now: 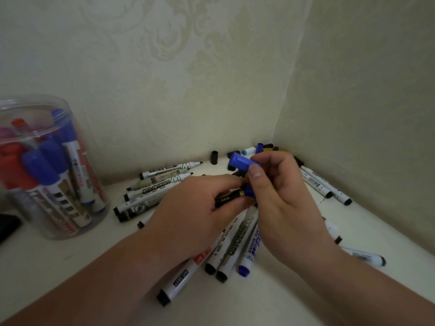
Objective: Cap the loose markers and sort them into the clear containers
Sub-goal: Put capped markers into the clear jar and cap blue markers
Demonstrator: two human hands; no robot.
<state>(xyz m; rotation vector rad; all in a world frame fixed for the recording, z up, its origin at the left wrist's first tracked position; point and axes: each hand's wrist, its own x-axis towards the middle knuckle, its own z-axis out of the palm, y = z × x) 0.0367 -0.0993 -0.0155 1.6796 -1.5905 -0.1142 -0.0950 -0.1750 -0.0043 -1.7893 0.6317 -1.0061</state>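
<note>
My left hand (195, 208) grips a dark-barrelled marker (229, 197) with a gold band and a blue tip end pointing right. My right hand (280, 198) pinches a blue cap (242, 164) between thumb and fingers, held just above the marker's tip and apart from it. Below and around both hands lies a pile of loose whiteboard markers (235, 245) on the white surface. A clear round container (50, 170) at the left holds several capped red and blue markers standing upright.
Several loose caps (249, 150), black and blue, lie in the back corner where two wallpapered walls meet. More markers (324, 187) lie along the right wall. A dark object (7, 228) sits at the left edge beside the container.
</note>
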